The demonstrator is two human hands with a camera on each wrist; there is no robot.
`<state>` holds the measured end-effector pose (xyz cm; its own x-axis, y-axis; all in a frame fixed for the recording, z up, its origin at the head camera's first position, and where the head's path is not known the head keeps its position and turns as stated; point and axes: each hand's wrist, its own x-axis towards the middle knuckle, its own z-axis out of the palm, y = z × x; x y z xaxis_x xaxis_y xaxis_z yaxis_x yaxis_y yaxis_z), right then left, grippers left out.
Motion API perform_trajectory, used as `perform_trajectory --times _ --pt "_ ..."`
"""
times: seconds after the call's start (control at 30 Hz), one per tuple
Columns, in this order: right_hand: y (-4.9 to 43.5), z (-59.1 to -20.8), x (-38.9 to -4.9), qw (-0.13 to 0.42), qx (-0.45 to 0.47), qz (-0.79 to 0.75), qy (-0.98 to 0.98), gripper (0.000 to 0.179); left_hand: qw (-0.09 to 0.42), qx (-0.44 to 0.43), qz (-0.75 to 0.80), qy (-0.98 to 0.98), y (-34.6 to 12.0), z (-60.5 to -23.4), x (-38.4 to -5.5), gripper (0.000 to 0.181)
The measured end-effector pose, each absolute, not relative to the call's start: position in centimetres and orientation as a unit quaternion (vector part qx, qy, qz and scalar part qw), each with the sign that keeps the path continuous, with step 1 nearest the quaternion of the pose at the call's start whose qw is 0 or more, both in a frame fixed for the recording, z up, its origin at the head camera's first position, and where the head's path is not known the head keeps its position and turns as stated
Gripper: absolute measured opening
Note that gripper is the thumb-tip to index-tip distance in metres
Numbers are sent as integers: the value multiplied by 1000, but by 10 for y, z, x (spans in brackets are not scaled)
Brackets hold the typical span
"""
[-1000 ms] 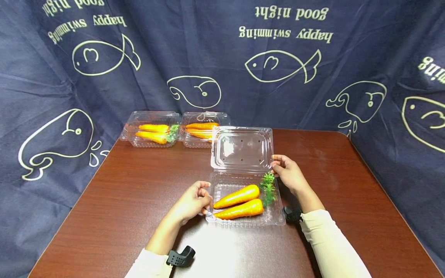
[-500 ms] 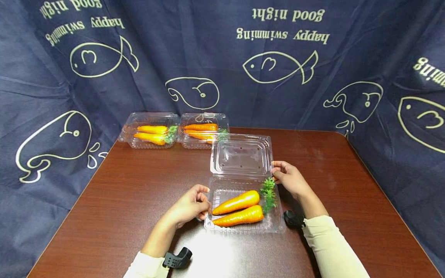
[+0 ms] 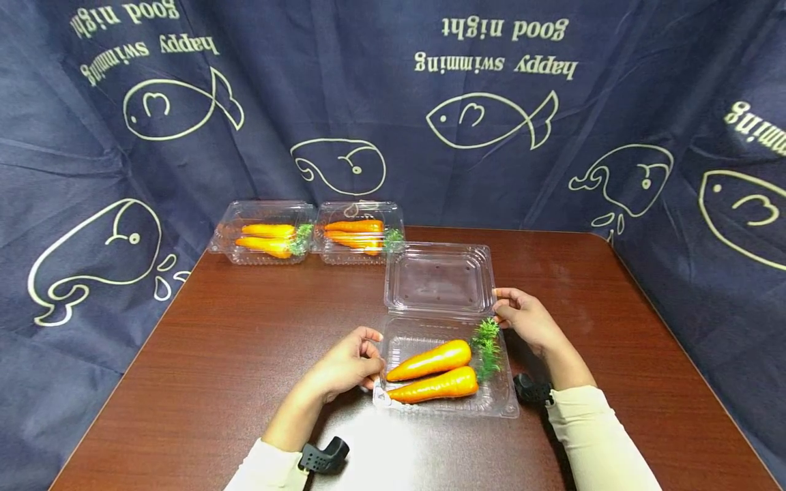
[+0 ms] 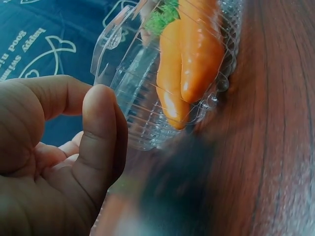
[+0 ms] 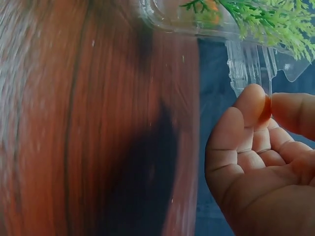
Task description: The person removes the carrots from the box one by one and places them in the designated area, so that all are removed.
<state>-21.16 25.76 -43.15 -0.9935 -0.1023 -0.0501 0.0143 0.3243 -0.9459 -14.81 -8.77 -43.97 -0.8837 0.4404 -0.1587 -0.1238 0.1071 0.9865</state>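
Pinched between thumb and fingers, the right edge of the open lid [image 3: 439,279] was in the right hand [image 3: 529,324]; the left hand [image 3: 348,365] pinched the left rim of the same clear container [image 3: 454,411], exact contact hidden behind the thumb. It stood near the middle of the table [image 3: 215,341], two carrots [image 3: 432,360] and a green sprig [image 3: 488,346] inside. Far left, two closed boxes [image 3: 270,210] held carrots hazy through plastic. Sleeves [image 3: 598,429] were cut off at the near edge.
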Motion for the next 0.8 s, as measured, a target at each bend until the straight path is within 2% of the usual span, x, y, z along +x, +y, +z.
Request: perform_trajectory --times 0.53,0.8 --pt "285 -433 -207 85 -33 -557 825 44 241 104 682 682 -64 -441 -142 50" --pt "291 -430 -211 89 -30 -549 830 45 234 107 678 689 -60 -440 -144 50"
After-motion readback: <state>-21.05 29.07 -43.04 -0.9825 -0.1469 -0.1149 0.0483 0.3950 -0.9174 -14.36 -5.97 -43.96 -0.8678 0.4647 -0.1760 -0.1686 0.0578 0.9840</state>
